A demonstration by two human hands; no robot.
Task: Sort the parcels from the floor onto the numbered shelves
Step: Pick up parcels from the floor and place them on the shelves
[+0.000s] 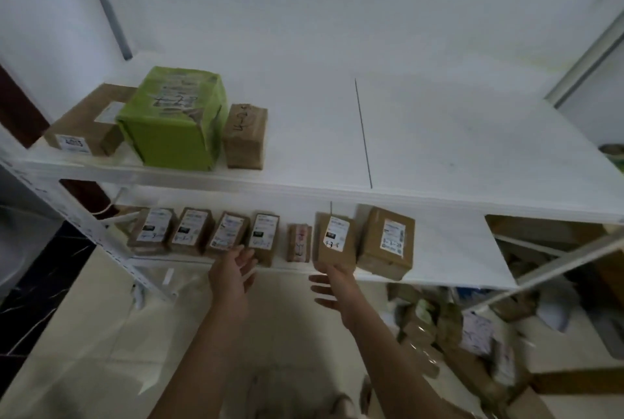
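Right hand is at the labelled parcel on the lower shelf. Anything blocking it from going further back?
Nothing visible does. The labelled parcel at the right hand stands between a small parcel on its left and a larger box on its right. The part of the lower shelf behind it is hidden.

White shelving unit, two shelves in view
- Upper shelf [439, 148], left end: flat brown box [84, 128]; green box [175, 121] overlapping it; small brown parcel [245, 136] just beside the green box
- Lower shelf [456, 250], left to right: three labelled parcels [190, 231] side by side; fourth parcel [264, 238]; narrow parcel [299, 243] with red marking; tall parcel [335, 238]; large brown box [386, 243]
- Left hand [236, 270]: relaxed fingers touching the fourth parcel's lower corner
- Right hand [332, 287]: at the tall parcel's lower edge, three fingers spread; grip unclear
- Floor, right: parcel heap [439, 327], blurred
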